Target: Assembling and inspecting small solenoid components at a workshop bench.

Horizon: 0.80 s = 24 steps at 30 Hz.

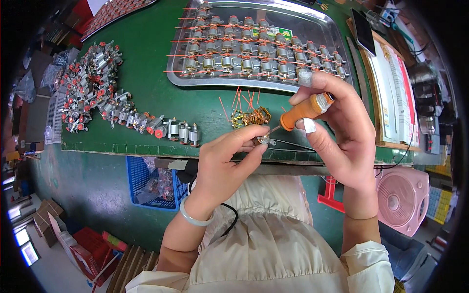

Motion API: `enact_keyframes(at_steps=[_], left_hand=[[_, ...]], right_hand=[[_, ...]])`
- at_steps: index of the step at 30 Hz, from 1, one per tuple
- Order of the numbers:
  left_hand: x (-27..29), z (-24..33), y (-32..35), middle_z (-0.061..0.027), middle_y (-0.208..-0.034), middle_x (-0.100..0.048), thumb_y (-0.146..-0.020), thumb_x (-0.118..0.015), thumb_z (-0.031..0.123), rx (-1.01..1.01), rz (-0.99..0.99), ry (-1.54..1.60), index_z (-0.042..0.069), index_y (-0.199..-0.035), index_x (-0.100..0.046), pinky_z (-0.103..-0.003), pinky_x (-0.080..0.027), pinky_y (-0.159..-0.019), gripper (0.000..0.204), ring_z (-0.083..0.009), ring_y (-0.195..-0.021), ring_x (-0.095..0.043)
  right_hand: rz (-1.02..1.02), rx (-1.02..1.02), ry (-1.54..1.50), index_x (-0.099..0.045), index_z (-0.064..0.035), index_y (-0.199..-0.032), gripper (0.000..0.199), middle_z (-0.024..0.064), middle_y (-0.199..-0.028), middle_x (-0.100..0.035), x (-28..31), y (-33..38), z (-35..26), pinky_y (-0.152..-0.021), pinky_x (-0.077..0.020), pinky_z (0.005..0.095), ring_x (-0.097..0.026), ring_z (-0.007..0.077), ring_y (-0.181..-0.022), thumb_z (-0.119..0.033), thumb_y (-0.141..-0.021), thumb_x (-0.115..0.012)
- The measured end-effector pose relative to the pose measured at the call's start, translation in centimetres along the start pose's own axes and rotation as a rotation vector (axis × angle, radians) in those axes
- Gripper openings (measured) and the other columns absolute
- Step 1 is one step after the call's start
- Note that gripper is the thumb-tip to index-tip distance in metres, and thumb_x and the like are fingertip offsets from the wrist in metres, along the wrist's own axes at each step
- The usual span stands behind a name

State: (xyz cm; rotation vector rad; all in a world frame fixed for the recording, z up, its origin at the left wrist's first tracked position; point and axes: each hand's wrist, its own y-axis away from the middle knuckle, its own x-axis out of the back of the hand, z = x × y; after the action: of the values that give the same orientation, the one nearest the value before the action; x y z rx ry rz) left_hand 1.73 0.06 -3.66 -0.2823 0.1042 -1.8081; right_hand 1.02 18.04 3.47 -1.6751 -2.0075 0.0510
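Note:
Between thumb and forefinger, my left hand (225, 163) pinches a small metal motor (264, 140) near the green table's front edge. My right hand (339, 129) is wrapped round the orange handle of a screwdriver (299, 116); its thin shaft points down-left at the motor. White tape covers the thumb and forefinger tips of that hand. Just beyond my left fingertips lies a small heap of brass-coloured brackets with thin red wires (250, 117). A row of loose small motors (184, 132) reaches toward my left hand from a large pile of motors (93, 83).
A metal tray (172, 73) holding rows of motors with red wires stands at the back. At right are a clipboard with papers (392, 93) and a phone (363, 31). Below the table are a blue crate (134, 188) and a pink fan (398, 198).

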Motion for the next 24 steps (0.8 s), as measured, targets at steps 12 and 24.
enact_keyframes(at_steps=[12, 24], left_hand=[[0.0, 0.0, -0.1, -0.0089, -0.084, -0.063, -0.072, -0.063, -0.003, 0.017, -0.008, 0.019, 0.002, -0.1, -0.06, -0.024, -0.052, -0.065, 0.028, -0.0124, -0.068, -0.061], [-0.1, -0.1, -0.1, -0.0086, -0.079, -0.063, -0.072, -0.064, -0.002, 0.017, 0.0, 0.0, 0.003, -0.099, -0.06, -0.025, -0.051, -0.062, 0.028, -0.0123, -0.065, -0.06]], right_hand=[[-0.085, 0.005, -0.147, -0.036, 0.006, -0.121, 0.044, 0.0177, -0.103, -0.052, 0.5, -0.3, 0.5, -0.083, -0.0437, 0.0337, -0.054, 0.0219, -0.094, 0.001, -0.08, -0.05], [-0.093, -0.086, -0.095, -0.046, 0.0033, -0.113, 0.04, 0.0121, -0.101, -0.053, 0.7, -1.3, 0.0, -0.082, -0.0447, 0.0321, -0.055, 0.0197, -0.092, -0.002, -0.076, -0.06]])
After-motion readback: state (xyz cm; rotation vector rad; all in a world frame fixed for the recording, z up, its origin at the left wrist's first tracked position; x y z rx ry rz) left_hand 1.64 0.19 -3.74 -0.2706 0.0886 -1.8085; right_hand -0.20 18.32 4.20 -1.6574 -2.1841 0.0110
